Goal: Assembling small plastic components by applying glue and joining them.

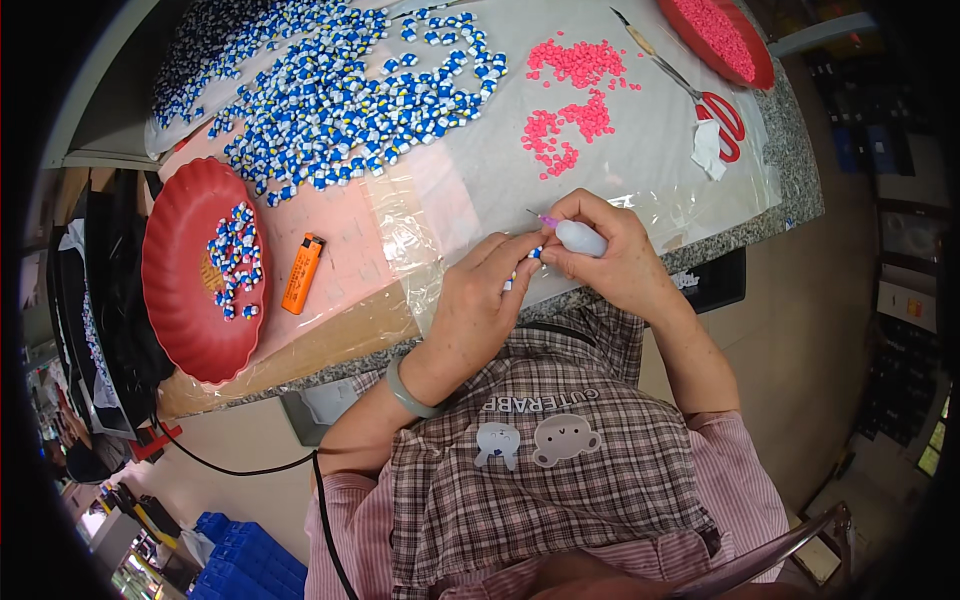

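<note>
My left hand [468, 290] is closed, pinching a tiny blue-and-white figure [535, 254] at its fingertips near the front edge of the table. A second little blue, white and yellow piece [509, 284] shows between its fingers. In my right hand [628, 262] is a small whitish squeeze bottle [581, 238] with a purple collar and a thin needle tip. The bottle lies tilted, its needle pointing left, just above the left fingertips. Both hands meet here, the right fingers touching or almost touching the figure. What the needle deposits, if anything, is too small to see.
Many blue-and-white figures [350, 110] cover the back left. A red scalloped dish [165, 290] holds more, beside an orange lighter [303, 273]. Small pink pieces [580, 65] lie ahead. Red-handled scissors [730, 125], a crumpled tissue [708, 152] and a red bowl [764, 68] are right.
</note>
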Tool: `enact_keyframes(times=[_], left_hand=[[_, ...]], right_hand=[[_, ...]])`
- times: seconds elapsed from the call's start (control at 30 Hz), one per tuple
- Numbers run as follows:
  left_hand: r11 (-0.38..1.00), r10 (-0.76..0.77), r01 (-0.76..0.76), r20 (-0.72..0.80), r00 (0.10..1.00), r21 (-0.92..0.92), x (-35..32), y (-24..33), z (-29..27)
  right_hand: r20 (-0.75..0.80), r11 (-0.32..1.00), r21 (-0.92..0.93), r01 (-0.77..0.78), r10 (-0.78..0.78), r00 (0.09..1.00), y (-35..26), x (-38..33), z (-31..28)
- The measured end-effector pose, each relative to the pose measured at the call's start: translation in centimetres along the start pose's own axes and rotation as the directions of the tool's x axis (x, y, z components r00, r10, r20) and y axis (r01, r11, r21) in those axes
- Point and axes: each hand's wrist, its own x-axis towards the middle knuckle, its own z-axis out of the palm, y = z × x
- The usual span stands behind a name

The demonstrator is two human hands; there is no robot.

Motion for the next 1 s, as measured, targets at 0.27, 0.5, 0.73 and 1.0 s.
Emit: enact_keyframes(times=[0.27, 0.5, 0.73, 1.0], left_hand=[[0.994, -0.047, 0.049, 0.027, 0.999, -0.098, 0.1, -0.3, -0.7], [0.961, -0.115, 0.126, 0.059, 0.992, -0.248, 0.0, -0.5, -0.7], [0.195, -0.324, 0.453, 0.379, 0.867, -0.87, 0.8, -1.0, -1.8], [-0.043, -0.337, 0.408, 0.398, 0.853, -0.912, 1.7, -1.3, -3.9]], right_hand=[[-0.076, 0.991, -0.03, 0.127, -0.129, 0.989, 1.1, 0.5, 0.2], [-0.089, 0.983, 0.172, 0.067, -0.052, 0.995, 1.5, 0.5, 0.7], [-0.106, 0.921, 0.388, 0.026, 0.016, 0.994, 1.2, 0.2, -0.4], [-0.148, 0.904, 0.427, -0.004, 0.075, 0.986, 2.0, 0.4, -1.2]])
